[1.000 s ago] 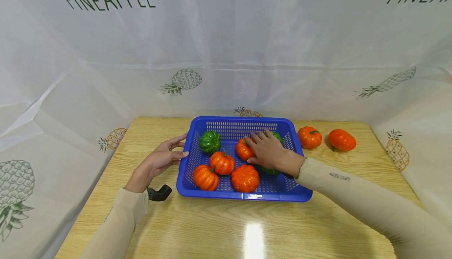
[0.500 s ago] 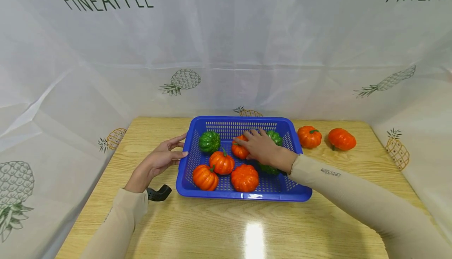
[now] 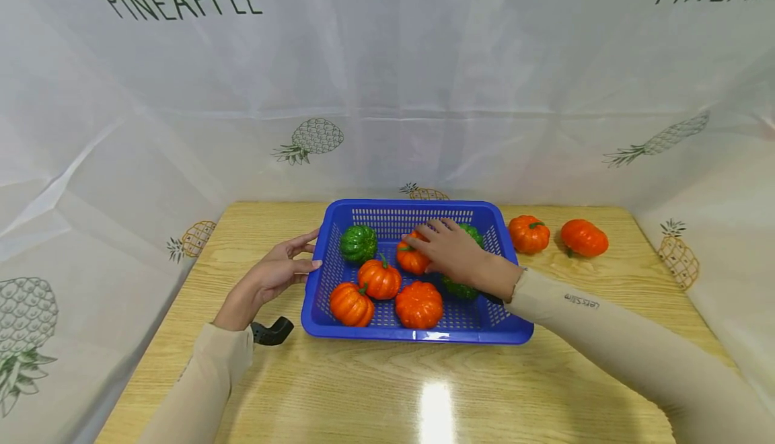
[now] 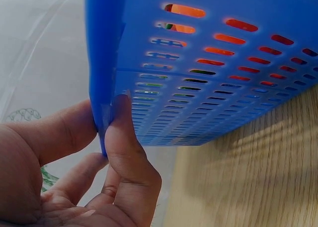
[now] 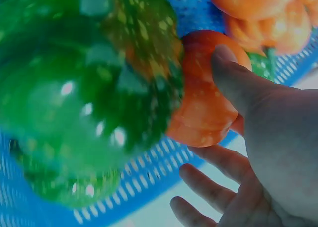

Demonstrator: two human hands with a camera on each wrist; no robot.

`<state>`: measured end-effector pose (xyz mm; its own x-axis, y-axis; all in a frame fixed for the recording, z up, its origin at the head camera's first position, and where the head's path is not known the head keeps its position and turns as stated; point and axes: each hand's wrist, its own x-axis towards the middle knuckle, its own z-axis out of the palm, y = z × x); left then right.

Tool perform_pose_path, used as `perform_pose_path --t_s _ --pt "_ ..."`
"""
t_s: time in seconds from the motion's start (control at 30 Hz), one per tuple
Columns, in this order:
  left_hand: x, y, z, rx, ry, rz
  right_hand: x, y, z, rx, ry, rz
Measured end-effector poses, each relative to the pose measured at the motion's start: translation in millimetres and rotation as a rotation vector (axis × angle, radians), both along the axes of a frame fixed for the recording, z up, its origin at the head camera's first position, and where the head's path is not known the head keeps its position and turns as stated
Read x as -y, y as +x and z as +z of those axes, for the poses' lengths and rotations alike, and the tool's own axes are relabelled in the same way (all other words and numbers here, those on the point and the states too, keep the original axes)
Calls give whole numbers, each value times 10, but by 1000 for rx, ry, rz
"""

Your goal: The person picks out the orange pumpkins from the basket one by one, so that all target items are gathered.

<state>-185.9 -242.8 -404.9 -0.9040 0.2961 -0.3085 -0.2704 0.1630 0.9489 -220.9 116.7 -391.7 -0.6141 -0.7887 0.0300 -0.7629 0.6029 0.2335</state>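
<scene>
My left hand (image 3: 275, 274) pinches the left rim of a blue plastic basket (image 3: 375, 331); in the left wrist view its thumb and fingers (image 4: 130, 170) lie on either side of that rim. Inside the basket, my right hand (image 3: 457, 253) holds a small orange pumpkin (image 3: 409, 260). Its thumb lies on the pumpkin's skin and the index finger is at the opposite side, while the other fingers spread past it in the right wrist view. Close by are two green pumpkins (image 5: 74, 88), partly hidden under the hand in the head view.
Three more orange pumpkins (image 3: 379, 280) and a green pumpkin (image 3: 358, 244) lie in the basket's left and front part. Two orange pumpkins (image 3: 529, 234) rest on the wooden table (image 3: 339, 390) right of the basket. A printed white sheet (image 3: 387, 81) hangs behind.
My right hand has shifted slightly left and the orange pumpkin under it has moved a little left too. The left hand stays at the rim.
</scene>
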Motion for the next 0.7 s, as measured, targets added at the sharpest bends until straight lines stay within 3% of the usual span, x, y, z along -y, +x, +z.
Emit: perform_pose_path --t_s 0.43,0.7 --pt "9 -8 -7 -8 5 -17 -544 250 432 -13 -222 -92" --pt "8 -4 -2 -9 3 -21 -1015 426 509 -46 -315 -180"
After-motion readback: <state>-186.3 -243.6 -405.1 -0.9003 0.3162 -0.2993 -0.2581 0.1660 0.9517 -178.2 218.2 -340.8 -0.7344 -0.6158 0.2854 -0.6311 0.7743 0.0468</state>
